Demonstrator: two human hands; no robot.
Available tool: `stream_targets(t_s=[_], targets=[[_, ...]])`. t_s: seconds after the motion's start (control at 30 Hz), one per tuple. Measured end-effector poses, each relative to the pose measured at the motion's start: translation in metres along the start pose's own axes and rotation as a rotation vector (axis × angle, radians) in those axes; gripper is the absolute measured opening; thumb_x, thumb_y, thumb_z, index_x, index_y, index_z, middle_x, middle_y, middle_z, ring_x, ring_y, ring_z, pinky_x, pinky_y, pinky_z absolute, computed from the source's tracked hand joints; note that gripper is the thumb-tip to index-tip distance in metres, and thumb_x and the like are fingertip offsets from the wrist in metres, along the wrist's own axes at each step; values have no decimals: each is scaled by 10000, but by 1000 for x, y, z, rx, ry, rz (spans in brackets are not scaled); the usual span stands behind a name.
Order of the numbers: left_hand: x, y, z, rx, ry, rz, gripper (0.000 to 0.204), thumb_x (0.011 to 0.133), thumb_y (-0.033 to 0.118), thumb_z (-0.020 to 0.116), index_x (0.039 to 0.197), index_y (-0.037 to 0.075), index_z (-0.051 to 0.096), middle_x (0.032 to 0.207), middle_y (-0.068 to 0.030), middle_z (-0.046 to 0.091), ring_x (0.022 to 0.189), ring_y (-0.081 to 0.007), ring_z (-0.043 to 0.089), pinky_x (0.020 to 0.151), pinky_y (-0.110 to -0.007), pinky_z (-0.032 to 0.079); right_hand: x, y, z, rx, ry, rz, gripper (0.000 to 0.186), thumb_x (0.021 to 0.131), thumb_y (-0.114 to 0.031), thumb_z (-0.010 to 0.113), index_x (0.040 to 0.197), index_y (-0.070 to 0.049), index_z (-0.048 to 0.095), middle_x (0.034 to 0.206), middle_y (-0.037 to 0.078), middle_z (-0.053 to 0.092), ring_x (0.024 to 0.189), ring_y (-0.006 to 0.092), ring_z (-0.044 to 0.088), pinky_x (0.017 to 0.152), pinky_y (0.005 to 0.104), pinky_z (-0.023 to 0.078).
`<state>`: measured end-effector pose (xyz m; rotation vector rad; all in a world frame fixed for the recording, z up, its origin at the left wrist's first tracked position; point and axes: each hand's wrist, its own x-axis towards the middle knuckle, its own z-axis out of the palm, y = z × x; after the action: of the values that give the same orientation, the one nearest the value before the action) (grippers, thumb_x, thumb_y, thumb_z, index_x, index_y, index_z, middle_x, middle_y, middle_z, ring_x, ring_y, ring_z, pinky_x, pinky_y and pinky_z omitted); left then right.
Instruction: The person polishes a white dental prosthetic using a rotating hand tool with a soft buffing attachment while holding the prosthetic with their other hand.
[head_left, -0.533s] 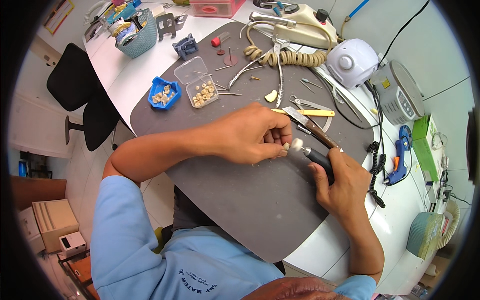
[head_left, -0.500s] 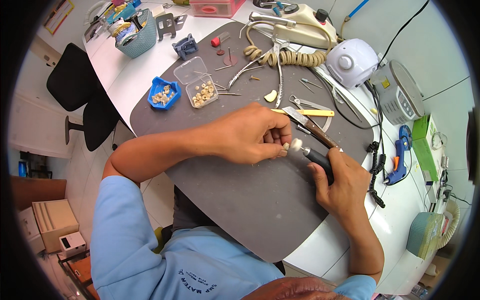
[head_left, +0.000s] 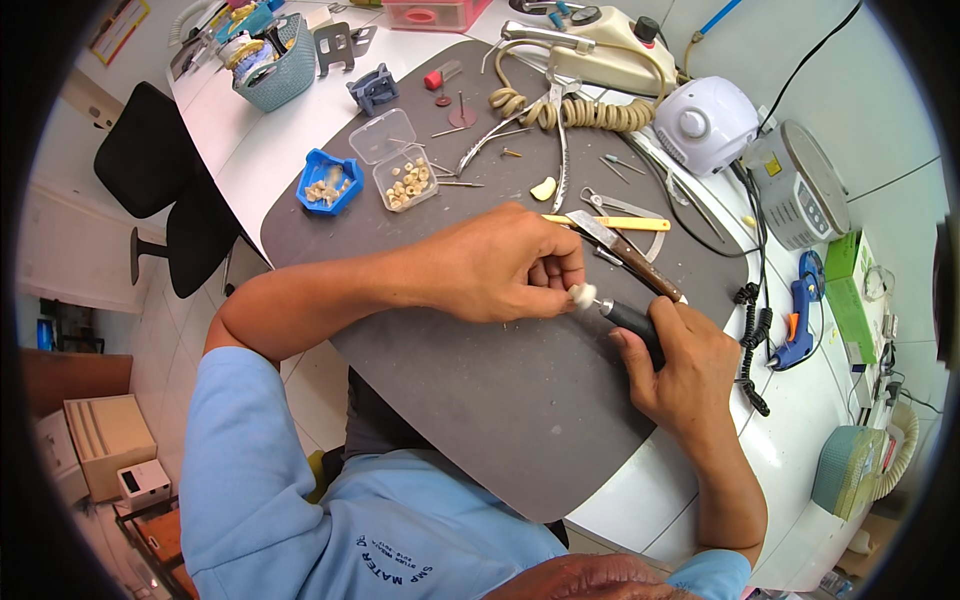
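Observation:
My right hand (head_left: 690,365) is wrapped round the black grip of a rotary handpiece (head_left: 634,324), the kind used for grinding and polishing. At its tip sits a white polishing wheel (head_left: 583,295). My left hand (head_left: 510,265) pinches a small yellowish, tooth-like piece between thumb and fingertips. The wheel meets those fingertips and largely hides the piece. Just beyond my hands lie a knife (head_left: 640,266) with a wooden handle, a yellow stick-like tool (head_left: 640,225) and a metal caliper (head_left: 622,204).
A clear box (head_left: 408,190) of small tooth-like pieces stands beside a blue tray (head_left: 328,183) of fragments. Behind are metal pliers (head_left: 560,150), a coiled beige cord (head_left: 610,117) and a control unit (head_left: 600,55). A blue glue gun (head_left: 795,330) lies at right on the white table.
The white wheel has moved left and slightly up or down little, from just beside the small piece onto it at my left fingertips. My left hand has barely moved.

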<state>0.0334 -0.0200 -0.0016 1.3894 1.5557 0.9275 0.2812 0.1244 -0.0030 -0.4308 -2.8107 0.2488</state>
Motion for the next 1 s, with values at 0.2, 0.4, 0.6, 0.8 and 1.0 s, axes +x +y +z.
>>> stream_targets(t_s=[0.2, 0.4, 0.6, 0.8, 1.0], targets=[[0, 0, -1, -3, -4, 7, 136, 957, 101, 792, 1031, -10, 767, 870, -24, 778, 750, -56, 696, 670, -243, 565, 0, 1, -1, 13, -6, -4, 411, 929, -383, 873, 864, -75, 609, 717, 85, 587, 634, 306, 630, 545, 442, 437], [0, -2, 0, -22, 4, 44, 136, 922, 86, 806, 992, -6, 734, 887, -30, 778, 747, -63, 697, 658, -248, 557, 0, 1, 2, 45, 46, 29, 429, 949, -388, 863, 849, -73, 589, 706, 91, 585, 628, 312, 626, 540, 443, 430], [0, -5, -1, -2, 4, 105, 154, 922, 82, 834, 977, 13, 708, 856, -15, 742, 737, -68, 686, 638, -261, 539, -1, 1, 3, 29, 37, 24, 445, 951, -388, 863, 837, -73, 569, 695, 91, 573, 613, 313, 607, 532, 444, 417], [-2, 1, -3, -30, -4, 61, 113, 964, 64, 816, 1021, 10, 735, 887, -36, 772, 773, -58, 704, 662, -240, 551, 0, 1, 2, 26, 39, 25, 445, 945, -379, 866, 833, -72, 563, 696, 95, 571, 615, 316, 605, 532, 447, 415], [0, -3, -1, -81, 22, 36, 164, 981, 36, 772, 1141, -4, 781, 952, -58, 814, 858, -64, 755, 743, -223, 600, -1, 0, 1, 19, 34, 40, 440, 933, -370, 869, 836, -71, 562, 705, 101, 580, 626, 323, 614, 537, 455, 419]])
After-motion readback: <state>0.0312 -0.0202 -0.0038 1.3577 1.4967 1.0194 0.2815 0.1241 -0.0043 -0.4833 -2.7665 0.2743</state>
